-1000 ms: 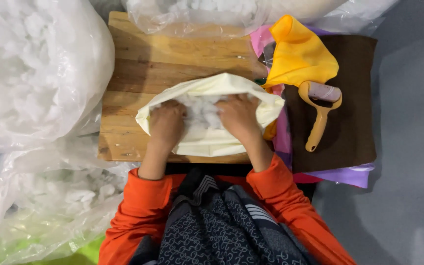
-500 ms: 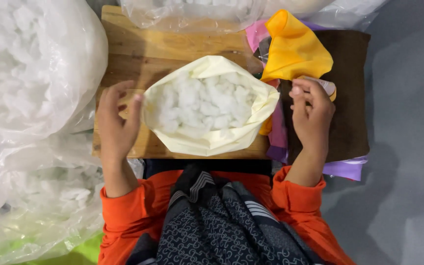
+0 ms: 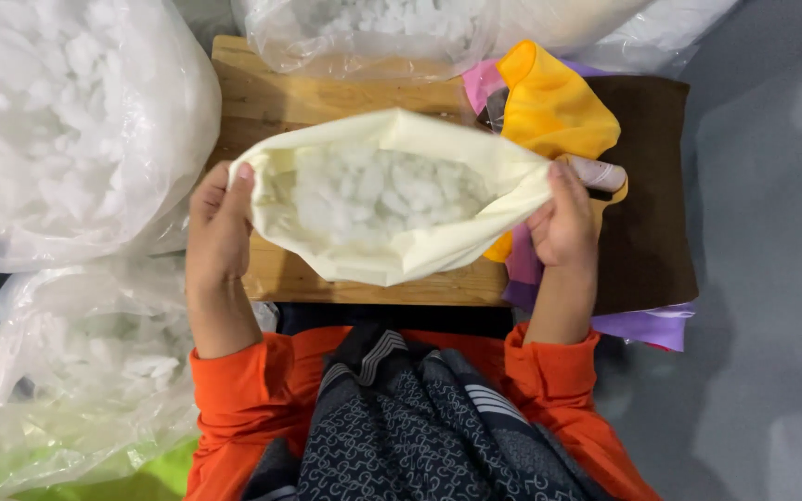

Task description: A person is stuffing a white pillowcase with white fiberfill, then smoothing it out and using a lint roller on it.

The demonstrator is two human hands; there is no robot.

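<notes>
Head view. The setting is a grey floor (image 3: pixel 772 278) with a low wooden board (image 3: pixel 327 93) laid across it; the board serves as the landmark below.

On the middle of the board sits a cream cloth cover (image 3: pixel 401 255), its mouth pulled wide and facing up. White stuffing (image 3: pixel 378 190) fills the inside, well below the rim.

The left hand (image 3: pixel 218 227) is at the board's left edge, fingers curled narrow and pinching the cover's left rim. The right hand (image 3: pixel 563 223) is at the board's right edge, fingers likewise closed on the right rim. Both hands hold the same cover and stretch it between them. The sleeves are orange.

Left of the board lie two clear plastic bags of white stuffing: a large bag (image 3: pixel 67 130) beside its upper left and a second bag (image 3: pixel 85 371) below that. A third bag (image 3: pixel 364 37) overlaps the board's far edge.

Right of the board lies a brown cloth (image 3: pixel 647 186), with a yellow cloth (image 3: pixel 554 107) on top and purple cloth (image 3: pixel 647 325) showing beneath it.

Judgement: the step in hand appears to be filling the cover, part done. A further handful would call for one hand to release the rim and reach to a bag left of the board.
</notes>
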